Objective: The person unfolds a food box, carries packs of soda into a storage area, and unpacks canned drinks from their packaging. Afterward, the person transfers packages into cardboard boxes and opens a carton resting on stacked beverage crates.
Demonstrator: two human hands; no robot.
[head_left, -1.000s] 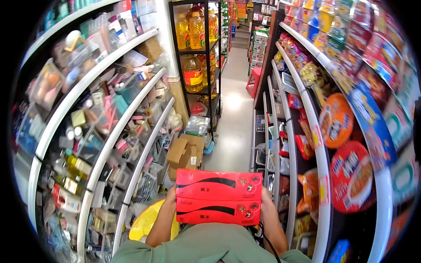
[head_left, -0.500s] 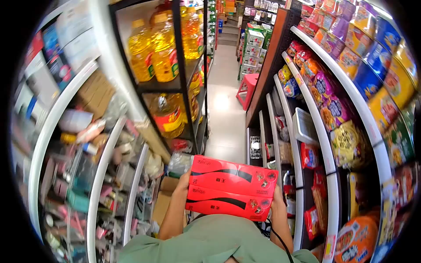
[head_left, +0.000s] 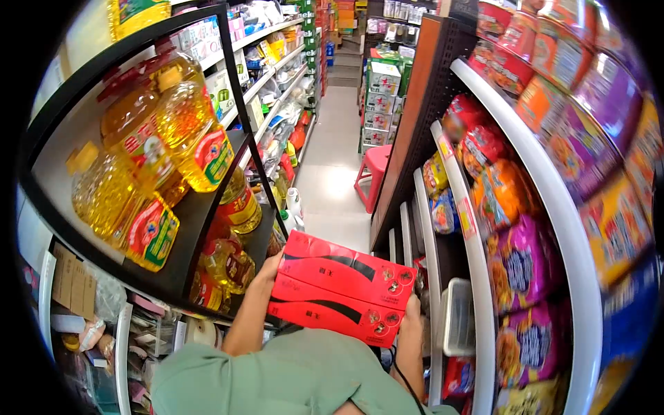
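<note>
Between my two hands, in front of my body, is a red carton with black wavy bands, Chinese print and small round pictures at one end. A seam runs along it; whether it is one carton showing two faces or two together, I cannot tell. My left hand grips its left end and my right hand its right end. Most of the fingers are hidden by the carton. It is tilted slightly, held near the waist of a green shirt.
Left of the aisle, a black-framed rack holds bottles of yellow oil. On the right, white-edged shelves carry noodle packs and a pale plastic basket. Ahead, a red stool stands by stacked boxes along the tiled floor.
I have moved forward along the aisle; the oil rack and right-hand shelves appear closer. The red carton stays in both hands and sits slightly further left and higher in view.
</note>
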